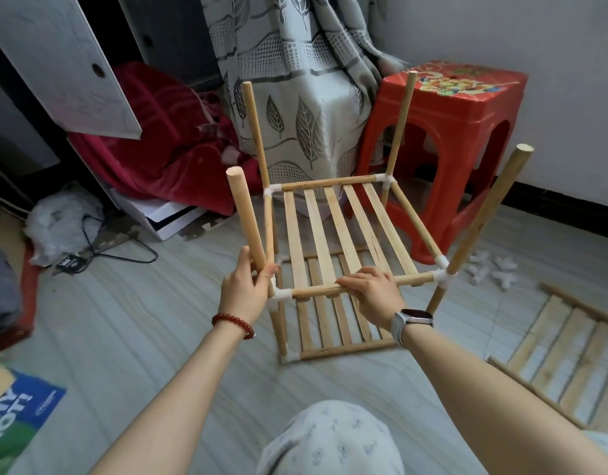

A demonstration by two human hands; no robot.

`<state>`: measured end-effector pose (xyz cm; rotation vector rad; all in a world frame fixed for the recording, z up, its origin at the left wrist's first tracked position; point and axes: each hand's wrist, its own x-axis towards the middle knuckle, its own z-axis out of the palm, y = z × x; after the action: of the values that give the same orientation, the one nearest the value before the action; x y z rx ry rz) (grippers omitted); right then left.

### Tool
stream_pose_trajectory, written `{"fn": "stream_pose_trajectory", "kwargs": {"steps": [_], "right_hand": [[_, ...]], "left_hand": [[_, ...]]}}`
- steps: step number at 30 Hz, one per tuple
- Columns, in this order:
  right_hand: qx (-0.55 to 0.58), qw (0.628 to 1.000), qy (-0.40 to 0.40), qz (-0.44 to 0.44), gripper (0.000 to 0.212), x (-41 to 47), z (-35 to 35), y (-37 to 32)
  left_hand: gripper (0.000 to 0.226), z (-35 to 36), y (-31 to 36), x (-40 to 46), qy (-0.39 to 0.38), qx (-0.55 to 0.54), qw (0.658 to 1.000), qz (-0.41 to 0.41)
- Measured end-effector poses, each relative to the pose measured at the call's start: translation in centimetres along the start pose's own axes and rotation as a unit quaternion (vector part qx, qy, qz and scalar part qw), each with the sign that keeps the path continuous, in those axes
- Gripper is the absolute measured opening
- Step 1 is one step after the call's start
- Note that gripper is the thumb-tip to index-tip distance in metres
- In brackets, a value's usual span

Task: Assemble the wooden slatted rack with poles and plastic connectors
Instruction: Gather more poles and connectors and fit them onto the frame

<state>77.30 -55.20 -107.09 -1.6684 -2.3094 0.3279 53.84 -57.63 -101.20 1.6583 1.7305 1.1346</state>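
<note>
The half-built rack (333, 234) stands on the floor (141, 320) at centre frame — two slatted tiers joined by white plastic connectors (441, 275), with four poles rising from the upper corners. The left hand (246, 286) grips the near-left pole (246, 217) low down, just above its corner connector at 9 o'clock of the shelf. The right hand (371, 289) wraps over the front rail (412, 280) at 6 o'clock. The hands are apart. A spare slatted shelf (566, 358) lies on the floor at 4 o'clock, and loose connectors (501, 270) at 3 o'clock. The frame looks light and stiff, but the push-fit joints probably wobble — holding near a connector, not a pole tip, should work best.
</note>
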Motion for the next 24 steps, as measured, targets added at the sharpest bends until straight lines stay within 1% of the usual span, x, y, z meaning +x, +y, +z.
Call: {"fn": "stream_pose_trajectory", "kwargs": {"steps": [3,7,10,12,14,17,20,22,24], "right_hand": [[-0.003,1.000,-0.010,0.001,0.041,-0.1,-0.1,-0.3],[-0.005,1.000,-0.015,0.013,0.039,-0.3,-0.3,-0.6],[-0.004,1.000,-0.023,0.015,0.037,-0.3,-0.6,-0.7],[-0.005,1.000,-0.021,0.015,0.037,-0.3,-0.7,-0.9],[-0.006,1.000,-0.019,0.016,0.037,-0.1,-0.7,-0.9],[-0.010,0.999,-0.028,0.017,0.038,-0.2,-0.6,-0.8],[-0.010,0.999,-0.026,0.016,0.037,-0.4,-0.6,-0.9],[-0.008,1.000,-0.020,0.011,0.038,-0.4,-0.6,-0.9],[-0.011,1.000,-0.006,0.001,0.039,-0.5,-0.5,-0.9]], "left_hand": [[0.015,0.1,-0.1,-0.1,-0.004,0.036,0.999,0.018],[0.012,0.6,0.8,0.2,-0.009,0.056,0.998,0.011],[0.012,1.2,0.8,-0.9,0.059,0.002,0.998,-0.019],[0.012,1.4,0.7,-1.2,0.088,-0.022,0.995,-0.038],[0.012,1.5,0.7,-1.0,0.093,-0.030,0.994,-0.046],[0.009,1.8,0.9,-0.9,0.073,-0.047,0.995,-0.052],[0.011,1.8,1.3,-0.8,0.047,-0.113,0.990,-0.073],[0.015,1.9,1.8,-0.7,0.058,-0.145,0.985,-0.078],[0.014,2.0,2.6,-0.4,0.095,-0.162,0.980,-0.070]]}}
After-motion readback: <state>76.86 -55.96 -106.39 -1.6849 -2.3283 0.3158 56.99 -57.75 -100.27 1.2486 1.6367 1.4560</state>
